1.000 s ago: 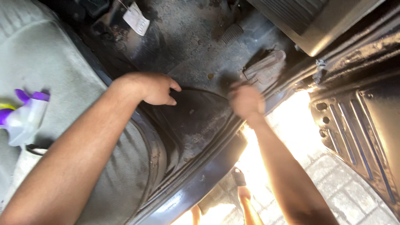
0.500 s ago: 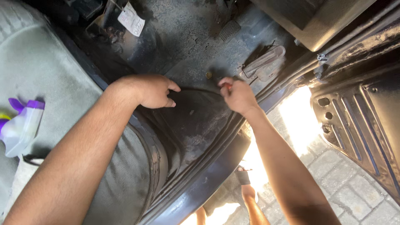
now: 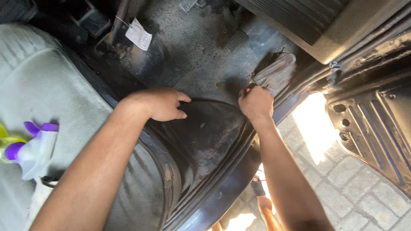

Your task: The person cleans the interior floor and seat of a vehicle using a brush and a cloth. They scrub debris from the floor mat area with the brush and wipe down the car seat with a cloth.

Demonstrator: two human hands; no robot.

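Gripping floor mat (image 3: 205, 132) edge | left hand (image 3: 160, 104) | right hand (image 3: 256, 102)

Under my left hand (image 3: 160, 104) lies a black rubber mat (image 3: 209, 132), matt and dusty, with a raised rim. My right hand (image 3: 256, 102) rests near a grey plastic pedal (image 3: 276, 70), scuffed and dull. The metal floor (image 3: 188, 47) looks rough and grimy. The seat (image 3: 47, 85) is grey woven cloth. A paper tag (image 3: 138, 34) hangs there; the spray bottle (image 3: 34, 149) is smooth plastic.
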